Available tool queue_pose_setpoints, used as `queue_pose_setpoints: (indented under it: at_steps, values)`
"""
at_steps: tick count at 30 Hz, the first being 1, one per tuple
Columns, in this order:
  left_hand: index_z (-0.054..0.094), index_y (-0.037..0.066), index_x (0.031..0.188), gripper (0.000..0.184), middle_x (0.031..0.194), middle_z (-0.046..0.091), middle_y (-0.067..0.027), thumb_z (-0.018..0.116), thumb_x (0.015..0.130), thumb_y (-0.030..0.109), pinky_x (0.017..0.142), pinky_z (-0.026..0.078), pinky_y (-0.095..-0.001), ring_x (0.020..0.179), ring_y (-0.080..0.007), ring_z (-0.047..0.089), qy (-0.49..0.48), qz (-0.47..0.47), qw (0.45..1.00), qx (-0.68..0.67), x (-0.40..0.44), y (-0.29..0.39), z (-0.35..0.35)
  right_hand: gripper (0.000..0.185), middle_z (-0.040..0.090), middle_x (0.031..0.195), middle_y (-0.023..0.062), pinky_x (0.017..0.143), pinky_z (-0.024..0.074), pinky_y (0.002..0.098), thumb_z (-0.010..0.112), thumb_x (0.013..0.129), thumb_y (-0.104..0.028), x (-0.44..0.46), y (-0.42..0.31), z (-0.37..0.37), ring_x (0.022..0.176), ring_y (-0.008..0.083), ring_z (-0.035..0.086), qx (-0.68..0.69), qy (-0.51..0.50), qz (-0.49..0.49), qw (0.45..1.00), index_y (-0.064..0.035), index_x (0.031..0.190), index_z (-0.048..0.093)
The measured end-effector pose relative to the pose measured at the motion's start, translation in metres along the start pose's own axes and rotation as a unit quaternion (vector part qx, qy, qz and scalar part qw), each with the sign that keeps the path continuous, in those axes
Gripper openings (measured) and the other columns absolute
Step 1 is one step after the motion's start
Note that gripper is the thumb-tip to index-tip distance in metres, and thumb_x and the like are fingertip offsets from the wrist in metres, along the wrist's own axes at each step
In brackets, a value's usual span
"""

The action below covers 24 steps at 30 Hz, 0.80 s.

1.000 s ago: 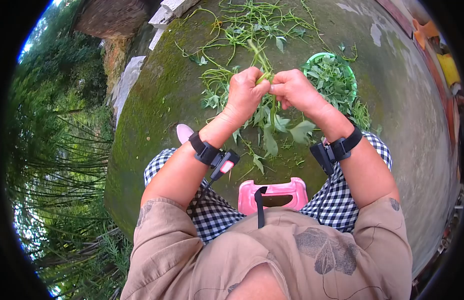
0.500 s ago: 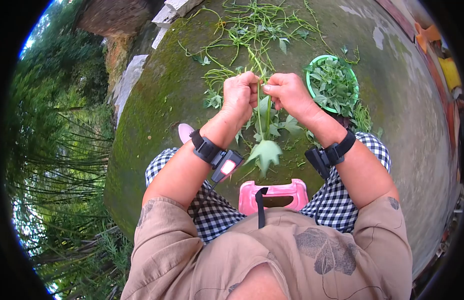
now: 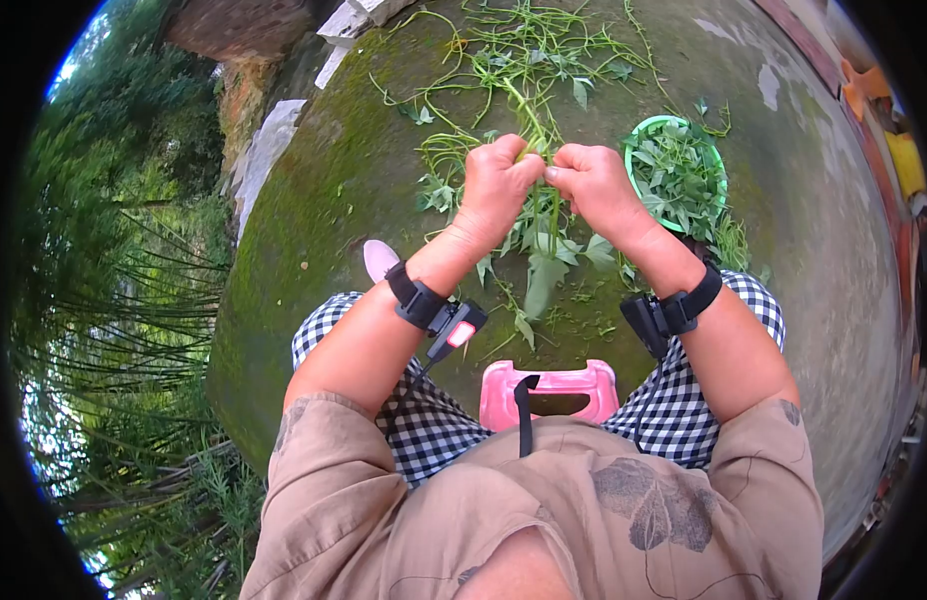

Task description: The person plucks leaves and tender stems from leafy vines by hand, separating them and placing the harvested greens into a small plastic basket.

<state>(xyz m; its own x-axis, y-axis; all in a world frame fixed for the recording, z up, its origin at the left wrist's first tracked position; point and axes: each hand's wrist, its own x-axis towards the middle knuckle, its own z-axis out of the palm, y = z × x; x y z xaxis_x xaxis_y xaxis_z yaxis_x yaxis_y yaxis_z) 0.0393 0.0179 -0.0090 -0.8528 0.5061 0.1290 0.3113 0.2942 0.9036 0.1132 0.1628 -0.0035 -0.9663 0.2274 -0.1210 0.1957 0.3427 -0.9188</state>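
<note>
My left hand (image 3: 499,185) is closed on a green leafy stem (image 3: 527,107), its fingers pinching near the middle. Right beside it, my right hand (image 3: 596,190) is closed too, its thumb and fingers pinching the same greenery. A broad leaf (image 3: 547,285) hangs below both hands, slightly blurred. Beyond the hands, long green vines (image 3: 514,45) lie tangled on the ground. To the right of my right hand stands a green-rimmed basket (image 3: 725,170) full of picked leaves (image 3: 679,170). More leafy pieces lie on the ground under my hands.
A pink plastic stool (image 3: 501,393) is between my checkered trouser legs. A pink shoe (image 3: 380,260) shows at the left. Mossy concrete (image 3: 294,270) surrounds the vines, with pale stone blocks (image 3: 269,150) along its left edge. Loose thin stems (image 3: 731,240) lie beside the basket.
My hands parted slightly, then came close together again on the greenery. The hanging leaf swung forward and back under them. The whole view has shifted slightly.
</note>
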Motion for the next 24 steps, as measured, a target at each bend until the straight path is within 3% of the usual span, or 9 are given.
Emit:
queue_pose_setpoints:
  at_steps: [2, 5, 6, 9, 16, 19, 20, 23, 24]
  values:
    - [0.056, -0.002, 0.068, 0.017, 0.060, 0.055, -0.0098, 0.062, 0.074, 0.012, 0.050, 0.040, -0.0313, 0.055, -0.0190, 0.053, 0.038, 0.072, 0.994, 0.072, -0.001, -0.001, 0.001, 0.023, 0.056, 0.061, 0.0162, 0.055, 0.0426, 0.0406, 0.063, 0.079, -0.021, -0.002, -0.004, 0.001, 0.056, 0.0272, 0.056, -0.037, 0.006, -0.025, 0.999, 0.0005, 0.071, 0.059]
    - [0.057, 0.001, 0.066, 0.012, 0.054, 0.047, -0.0019, 0.057, 0.075, 0.009, 0.045, 0.031, -0.0258, 0.047, -0.0090, 0.039, 0.019, 0.027, 0.997, -0.074, 0.001, -0.011, 0.001, 0.025, 0.057, 0.062, 0.0172, 0.056, 0.0424, 0.0415, 0.062, 0.078, -0.023, -0.004, -0.004, 0.004, 0.057, 0.0304, 0.057, -0.023, 0.007, -0.036, 0.999, 0.0003, 0.071, 0.059]
    - [0.056, 0.001, 0.065, 0.013, 0.050, 0.042, -0.0011, 0.057, 0.075, 0.009, 0.040, 0.027, -0.0269, 0.041, -0.0101, 0.034, 0.041, -0.154, 0.955, -0.251, 0.001, 0.006, 0.001, 0.025, 0.057, 0.062, 0.0172, 0.056, 0.0424, 0.0416, 0.063, 0.078, -0.023, -0.004, -0.003, 0.006, 0.057, 0.0305, 0.057, -0.005, 0.003, -0.025, 1.000, 0.0002, 0.071, 0.059]
    - [0.057, 0.002, 0.065, 0.012, 0.048, 0.040, 0.0004, 0.057, 0.076, 0.008, 0.036, 0.023, -0.0274, 0.037, -0.0102, 0.030, 0.063, -0.250, 0.903, -0.342, -0.001, 0.013, 0.004, 0.025, 0.058, 0.062, 0.0173, 0.056, 0.0427, 0.0418, 0.063, 0.078, -0.024, -0.005, -0.003, 0.007, 0.058, 0.0308, 0.057, 0.019, 0.001, -0.005, 1.000, -0.0002, 0.071, 0.059]
    - [0.055, 0.005, 0.065, 0.012, 0.054, 0.040, 0.0009, 0.057, 0.075, 0.009, 0.037, 0.019, -0.0261, 0.038, -0.0094, 0.027, 0.085, -0.342, 0.842, -0.409, 0.005, 0.005, 0.002, 0.023, 0.058, 0.064, 0.0181, 0.058, 0.0444, 0.0418, 0.062, 0.078, -0.024, -0.016, -0.008, 0.013, 0.060, 0.0332, 0.058, -0.024, -0.006, -0.018, 1.000, -0.0015, 0.072, 0.060]
    - [0.058, 0.004, 0.078, 0.010, 0.060, 0.046, 0.0008, 0.055, 0.083, 0.011, 0.040, 0.025, -0.0250, 0.043, -0.0092, 0.033, 0.041, -0.320, 0.839, -0.439, 0.019, -0.002, -0.013, 0.022, 0.058, 0.064, 0.0186, 0.059, 0.0447, 0.0424, 0.062, 0.078, -0.023, -0.021, -0.005, 0.016, 0.061, 0.0348, 0.058, -0.034, 0.008, -0.043, 0.998, -0.0013, 0.072, 0.060]
    - [0.059, 0.003, 0.088, 0.011, 0.067, 0.050, -0.0009, 0.052, 0.089, 0.012, 0.042, 0.029, -0.0247, 0.048, -0.0106, 0.041, 0.026, -0.299, 0.850, -0.433, 0.020, -0.002, -0.016, 0.023, 0.057, 0.063, 0.0181, 0.058, 0.0446, 0.0411, 0.063, 0.078, -0.023, -0.019, -0.004, 0.014, 0.059, 0.0326, 0.058, -0.014, 0.018, -0.036, 0.999, -0.0003, 0.072, 0.060]
    - [0.058, 0.003, 0.093, 0.012, 0.073, 0.053, -0.0024, 0.050, 0.092, 0.012, 0.043, 0.031, -0.0249, 0.054, -0.0129, 0.048, 0.018, -0.272, 0.866, -0.418, 0.022, 0.004, -0.024, 0.024, 0.057, 0.061, 0.0161, 0.057, 0.0449, 0.0390, 0.064, 0.078, -0.022, -0.007, 0.010, 0.001, 0.056, 0.0275, 0.057, 0.013, -0.008, 0.038, 0.999, 0.0010, 0.073, 0.060]
    - [0.056, 0.003, 0.100, 0.013, 0.082, 0.058, -0.0073, 0.049, 0.095, 0.013, 0.044, 0.036, -0.0257, 0.059, -0.0154, 0.054, -0.008, -0.253, 0.871, -0.422, 0.024, 0.000, -0.030, 0.022, 0.057, 0.058, 0.0121, 0.054, 0.0443, 0.0362, 0.065, 0.079, -0.019, -0.005, 0.011, -0.003, 0.054, 0.0205, 0.056, 0.044, -0.009, 0.050, 0.998, 0.0018, 0.071, 0.059]
